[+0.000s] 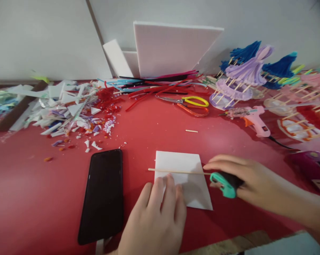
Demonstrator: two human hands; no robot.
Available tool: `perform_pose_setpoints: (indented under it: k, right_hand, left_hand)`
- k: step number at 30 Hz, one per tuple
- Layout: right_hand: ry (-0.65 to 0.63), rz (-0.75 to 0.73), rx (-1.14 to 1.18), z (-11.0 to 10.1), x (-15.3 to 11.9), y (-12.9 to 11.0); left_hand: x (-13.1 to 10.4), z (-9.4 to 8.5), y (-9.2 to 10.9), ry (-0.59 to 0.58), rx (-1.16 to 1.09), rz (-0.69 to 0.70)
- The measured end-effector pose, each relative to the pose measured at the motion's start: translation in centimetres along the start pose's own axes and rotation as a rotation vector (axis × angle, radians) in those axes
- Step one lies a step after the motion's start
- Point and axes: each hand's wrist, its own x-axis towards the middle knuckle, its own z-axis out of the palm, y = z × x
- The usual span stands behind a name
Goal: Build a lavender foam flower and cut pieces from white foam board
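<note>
A square of white foam board [195, 198] lies flat on the red table, with a thin wooden stick [181, 172] across it. The stick's left end juts past the board's left edge. Spread over the lower left of the board are the fingers of my left hand [157, 216], their tips at or near the stick. My right hand [242, 177], to the right of the board, is closed around a teal-and-black cutter [225, 185]. The stick's right end meets the cutter; whether a blade touches it cannot be seen.
A black phone [103, 194] lies left of the board. Behind are foam scraps [69, 106], pipe cleaners [160, 83], scissors [185, 102] and a short stick piece [192, 131]. At right sit a pink glue gun [255, 118] and small carousel-like models [245, 76]. Foam sheets [173, 49] lean on the wall.
</note>
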Motion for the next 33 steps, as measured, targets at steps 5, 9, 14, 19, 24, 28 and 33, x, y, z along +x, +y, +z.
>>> perform_pose_setpoints:
  k: [5,9,14,19,24,28,33]
  right_hand:
    - [-0.137,0.089,0.071,0.9,-0.8,1.3]
    - [-0.001,0.145,-0.031,-0.1,0.4,2.0]
    - [0.101,0.101,-0.005,-0.5,3.3,1.9]
    - [0.149,0.049,0.073,0.8,3.3,2.7]
    - [0.198,-0.101,0.076,1.5,1.3,3.5]
    - [0.190,-0.230,0.051,1.6,1.2,2.7]
    - [0.132,-0.328,0.007,2.0,1.4,2.0]
  left_hand:
    - [0.9,-1.0,-1.7,-0.042,-0.018,-0.049]
    - [1.1,-0.6,-1.7,-0.110,-0.028,-0.132]
    - [2.5,0.9,1.0,-0.236,-0.162,-0.308]
    - [4.5,0.6,1.7,-0.356,-0.161,-0.227]
    - [3.5,-1.7,-1.4,-0.361,-0.182,0.109]
    - [1.6,-1.8,-2.4,-0.271,-0.187,0.167]
    - [0.6,-0.3,-1.0,-0.173,-0.131,0.139]
